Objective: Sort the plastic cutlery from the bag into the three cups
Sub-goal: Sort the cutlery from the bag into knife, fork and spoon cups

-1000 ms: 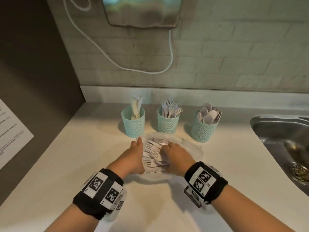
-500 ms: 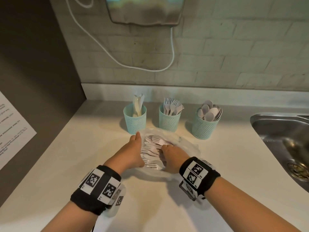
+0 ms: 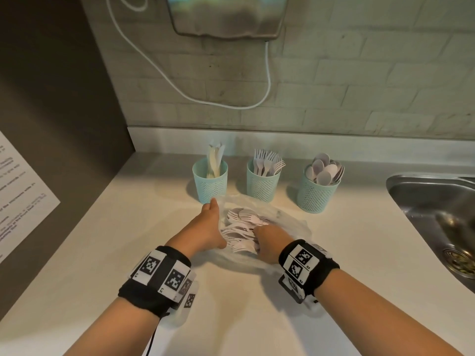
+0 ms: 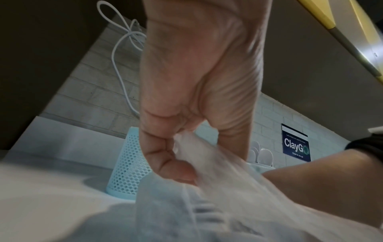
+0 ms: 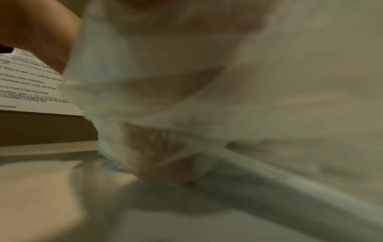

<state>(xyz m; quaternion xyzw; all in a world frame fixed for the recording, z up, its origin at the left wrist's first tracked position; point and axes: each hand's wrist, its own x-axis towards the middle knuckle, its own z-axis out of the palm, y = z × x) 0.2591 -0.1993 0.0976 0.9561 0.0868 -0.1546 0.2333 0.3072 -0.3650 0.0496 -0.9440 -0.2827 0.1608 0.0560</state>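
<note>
Picking step: left hand (image 3: 205, 227) pinches the bag (image 3: 290, 222) open; right hand (image 3: 270, 240) reaches the forks (image 3: 241, 227), grip apparently closed but unclear; next, lift forks to the middle cup (image 3: 262, 185)

Your clear plastic bag (image 3: 288, 222) lies crumpled on the counter, open, with white forks (image 3: 241, 227) heaped inside. Just behind it three mint mesh cups stand upright in a row: knives (image 3: 214, 160) left, forks (image 3: 267, 161) middle, spoons (image 3: 324, 168) right.
</note>
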